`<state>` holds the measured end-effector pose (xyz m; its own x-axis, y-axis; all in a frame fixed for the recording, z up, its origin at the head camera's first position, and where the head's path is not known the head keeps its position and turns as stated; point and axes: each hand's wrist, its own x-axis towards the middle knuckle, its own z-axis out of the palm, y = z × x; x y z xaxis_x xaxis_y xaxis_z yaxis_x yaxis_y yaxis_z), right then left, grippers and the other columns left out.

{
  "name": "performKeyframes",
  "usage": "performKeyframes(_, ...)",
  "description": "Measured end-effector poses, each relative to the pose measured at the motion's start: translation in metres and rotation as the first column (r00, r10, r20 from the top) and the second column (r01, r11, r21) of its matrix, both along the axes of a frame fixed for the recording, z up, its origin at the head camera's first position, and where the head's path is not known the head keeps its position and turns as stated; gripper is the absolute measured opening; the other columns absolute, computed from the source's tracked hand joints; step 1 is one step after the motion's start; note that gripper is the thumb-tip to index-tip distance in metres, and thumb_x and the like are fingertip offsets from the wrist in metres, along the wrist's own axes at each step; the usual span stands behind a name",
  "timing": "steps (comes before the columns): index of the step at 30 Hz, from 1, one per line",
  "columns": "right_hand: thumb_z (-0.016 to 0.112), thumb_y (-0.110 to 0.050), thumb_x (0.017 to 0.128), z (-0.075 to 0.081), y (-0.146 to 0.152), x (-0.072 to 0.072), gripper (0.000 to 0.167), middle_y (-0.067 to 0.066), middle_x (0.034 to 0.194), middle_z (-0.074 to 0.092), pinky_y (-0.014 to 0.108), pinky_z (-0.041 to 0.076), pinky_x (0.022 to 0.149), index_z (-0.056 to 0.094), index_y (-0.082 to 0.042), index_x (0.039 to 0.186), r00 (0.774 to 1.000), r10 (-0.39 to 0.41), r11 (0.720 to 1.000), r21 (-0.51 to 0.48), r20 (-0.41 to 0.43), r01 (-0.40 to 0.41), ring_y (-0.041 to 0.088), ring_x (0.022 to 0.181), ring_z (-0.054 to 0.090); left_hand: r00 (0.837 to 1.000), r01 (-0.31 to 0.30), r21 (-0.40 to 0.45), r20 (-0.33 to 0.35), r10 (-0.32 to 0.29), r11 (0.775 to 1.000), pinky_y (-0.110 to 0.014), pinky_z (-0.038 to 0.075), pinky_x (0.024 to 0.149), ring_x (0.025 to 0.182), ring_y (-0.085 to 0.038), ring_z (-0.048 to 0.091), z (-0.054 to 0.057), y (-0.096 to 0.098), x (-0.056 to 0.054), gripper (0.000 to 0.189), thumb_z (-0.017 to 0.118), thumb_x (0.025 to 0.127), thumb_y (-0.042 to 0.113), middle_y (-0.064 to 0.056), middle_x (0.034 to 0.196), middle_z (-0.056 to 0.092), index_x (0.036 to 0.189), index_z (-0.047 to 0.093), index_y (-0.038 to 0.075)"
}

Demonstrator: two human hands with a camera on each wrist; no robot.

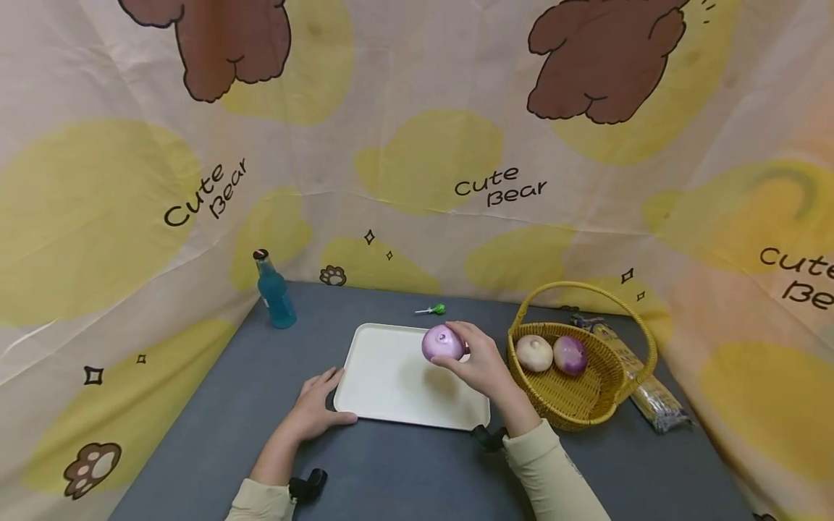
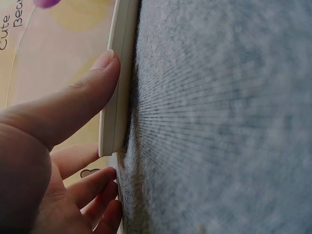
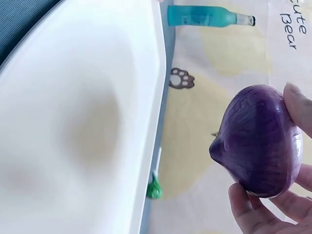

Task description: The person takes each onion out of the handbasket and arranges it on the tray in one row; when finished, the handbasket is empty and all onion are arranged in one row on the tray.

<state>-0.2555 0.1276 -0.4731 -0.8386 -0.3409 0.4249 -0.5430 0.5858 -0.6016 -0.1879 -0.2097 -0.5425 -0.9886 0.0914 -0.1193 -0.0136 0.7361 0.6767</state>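
Note:
A purple onion [image 1: 442, 343] is held in my right hand [image 1: 482, 365], above the white tray [image 1: 397, 376]. In the right wrist view the onion [image 3: 258, 141] shows its pointed tip, with fingertips on either side of it. My left hand [image 1: 317, 409] rests at the tray's near left corner. Its thumb [image 2: 95, 80] touches the tray's near side in the left wrist view, while the other fingers extend loosely past the corner along the left side.
Right of the tray stands a yellow wicker basket [image 1: 602, 416] holding a white onion [image 1: 534, 353] and a purple onion [image 1: 570, 355]. A long plastic packet [image 1: 651, 398] lies behind it. A green lollipop [image 1: 438, 310] and blue bottle [image 1: 276, 297] are farther back.

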Motion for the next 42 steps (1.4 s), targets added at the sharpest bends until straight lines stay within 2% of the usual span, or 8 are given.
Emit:
performKeyframes(7, 0.088, -0.037, 0.078, 0.001, -0.029, -0.006, 0.068, 0.011, 0.136, 0.063, 0.042, 0.057, 0.092, 0.064, -0.008, 0.135, 0.999, 0.022, 1.0, 0.009, 0.03, -0.023, 0.028, 0.122, 0.062, 1.0, -0.009, -0.012, 0.023, 0.01, 1.0, -0.068, 0.032, 0.111, 0.148, -0.047, 0.018, -0.003, -0.003, -0.002, 0.105, 0.089, 0.075, 0.04, -0.024, 0.163, 0.028, 0.157, 0.034, 0.007)
performKeyframes(12, 0.087, -0.038, 0.079, -0.001, -0.048, -0.011, 0.069, 0.011, 0.137, 0.062, 0.044, 0.055, 0.099, 0.062, -0.007, 0.136, 0.997, 0.067, 0.998, 0.012, 0.03, -0.067, 0.029, 0.127, 0.06, 0.999, -0.027, -0.007, 0.038, 0.027, 1.0, -0.069, 0.031, 0.112, 0.149, -0.046, 0.017, -0.002, -0.005, 0.0, 0.106, 0.089, 0.074, 0.042, -0.024, 0.163, 0.027, 0.158, 0.034, 0.007)
performKeyframes(21, 0.085, -0.044, 0.08, -0.013, -0.075, -0.024, 0.068, 0.011, 0.135, 0.063, 0.039, 0.054, 0.099, 0.064, -0.01, 0.135, 0.993, 0.084, 0.996, 0.024, 0.079, -0.086, 0.026, 0.124, 0.061, 1.0, -0.024, -0.022, 0.019, 0.024, 0.999, -0.071, 0.032, 0.109, 0.147, -0.047, 0.02, 0.001, -0.004, -0.002, 0.105, 0.09, 0.073, 0.042, -0.024, 0.162, 0.029, 0.157, 0.036, 0.007)
performKeyframes(28, 0.087, -0.04, 0.079, -0.015, -0.093, -0.03, 0.068, 0.009, 0.132, 0.065, 0.039, 0.055, 0.097, 0.064, -0.007, 0.134, 0.985, 0.107, 0.994, -0.024, 0.139, -0.104, 0.024, 0.121, 0.063, 1.0, -0.013, -0.017, 0.014, 0.014, 1.0, -0.071, 0.031, 0.11, 0.147, -0.048, 0.02, 0.001, -0.002, -0.001, 0.106, 0.09, 0.073, 0.041, -0.026, 0.161, 0.029, 0.157, 0.035, 0.006)
performKeyframes(33, 0.086, -0.043, 0.079, -0.019, -0.106, -0.033, 0.07, 0.01, 0.133, 0.065, 0.039, 0.054, 0.099, 0.063, -0.007, 0.135, 0.981, 0.109, 0.994, 0.009, 0.158, -0.112, 0.025, 0.121, 0.062, 1.0, -0.007, -0.009, 0.009, 0.007, 1.0, -0.072, 0.03, 0.11, 0.146, -0.048, 0.02, 0.001, -0.002, -0.001, 0.105, 0.089, 0.074, 0.041, -0.025, 0.161, 0.029, 0.157, 0.035, 0.007)
performKeyframes(40, 0.085, -0.044, 0.08, -0.034, -0.12, -0.033, 0.073, 0.011, 0.134, 0.065, 0.038, 0.052, 0.102, 0.062, -0.006, 0.137, 0.978, 0.096, 0.989, 0.095, 0.185, -0.115, 0.026, 0.123, 0.061, 0.999, -0.006, -0.009, 0.054, 0.006, 1.0, -0.072, 0.03, 0.11, 0.148, -0.047, 0.018, 0.0, -0.001, 0.001, 0.106, 0.087, 0.076, 0.044, -0.023, 0.163, 0.026, 0.159, 0.032, 0.009)
performKeyframes(42, 0.085, -0.044, 0.08, -0.037, -0.124, -0.033, 0.073, 0.011, 0.134, 0.064, 0.038, 0.051, 0.103, 0.062, -0.007, 0.138, 0.979, 0.084, 0.988, 0.11, 0.186, -0.106, 0.026, 0.124, 0.06, 0.999, -0.006, 0.0, 0.045, 0.006, 1.0, -0.072, 0.03, 0.11, 0.148, -0.046, 0.017, 0.0, -0.001, 0.0, 0.105, 0.087, 0.076, 0.044, -0.023, 0.163, 0.026, 0.159, 0.033, 0.009)
